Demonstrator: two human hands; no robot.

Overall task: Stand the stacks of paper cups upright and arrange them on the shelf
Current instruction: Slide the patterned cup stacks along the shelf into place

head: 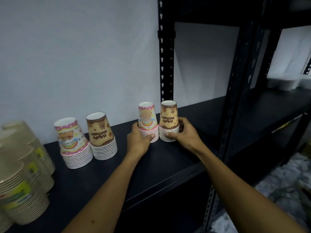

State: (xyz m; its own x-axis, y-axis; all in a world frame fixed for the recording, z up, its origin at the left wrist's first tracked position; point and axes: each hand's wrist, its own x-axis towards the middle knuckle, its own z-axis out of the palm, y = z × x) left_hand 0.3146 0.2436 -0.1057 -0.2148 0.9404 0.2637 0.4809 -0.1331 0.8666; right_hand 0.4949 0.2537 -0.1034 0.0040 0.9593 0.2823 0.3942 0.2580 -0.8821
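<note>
Two stacks of paper cups stand rim-down, side by side, at the back of the black shelf (151, 165). My left hand (138, 139) grips the pink rainbow-printed stack (147, 117) round its lower rims. My right hand (182, 133) grips the brown birthday-printed stack (169, 115) in the same way. Further left stand two more stacks, also rim-down and touching each other: a pink one (74, 142) and a brown one (101, 135).
Several tall stacks of beige cups with green labels (20, 179) crowd the shelf's left end. A black perforated upright (166, 52) rises just behind the held stacks. A second black rack (252, 115) stands to the right, with white containers (282, 82) on it.
</note>
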